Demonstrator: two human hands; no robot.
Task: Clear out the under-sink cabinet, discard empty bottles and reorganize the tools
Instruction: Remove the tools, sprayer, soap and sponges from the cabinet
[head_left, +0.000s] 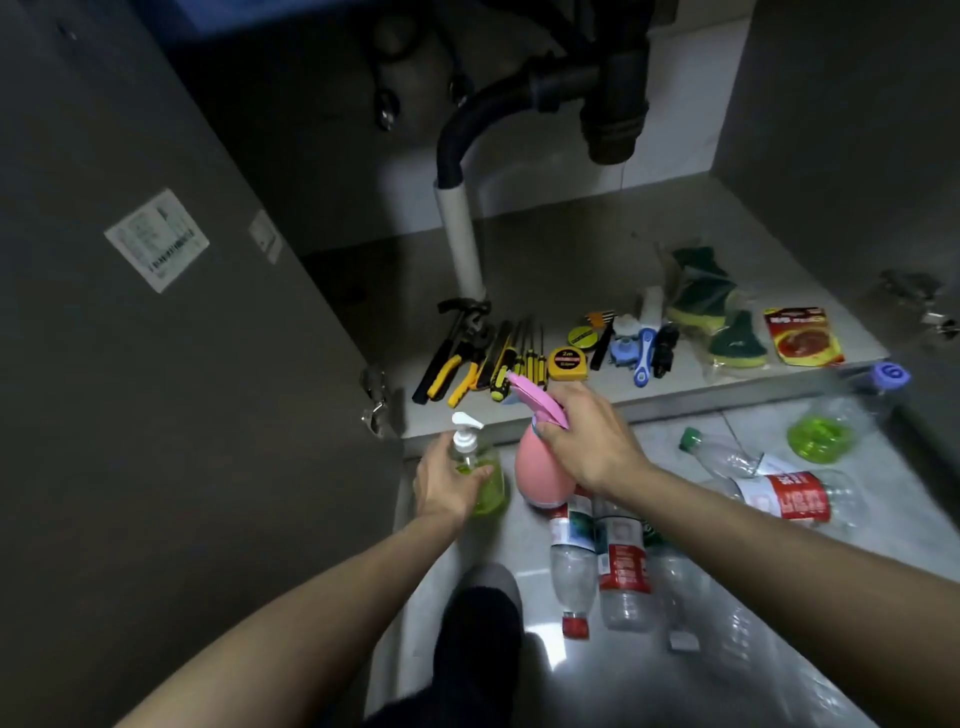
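- Below the cabinet edge, left hand (445, 483) grips green soap pump bottle (480, 480).
- Right hand (589, 441) grips pink spray bottle (540, 462) by its neck.

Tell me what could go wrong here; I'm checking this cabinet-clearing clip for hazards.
1. The left hand grips the green pump bottle while the right hand holds the pink spray bottle by its neck; squeezing either might release liquid.
2. Empty plastic bottles lie loose on the floor beside the person's foot; stepping on one could cause a slip.
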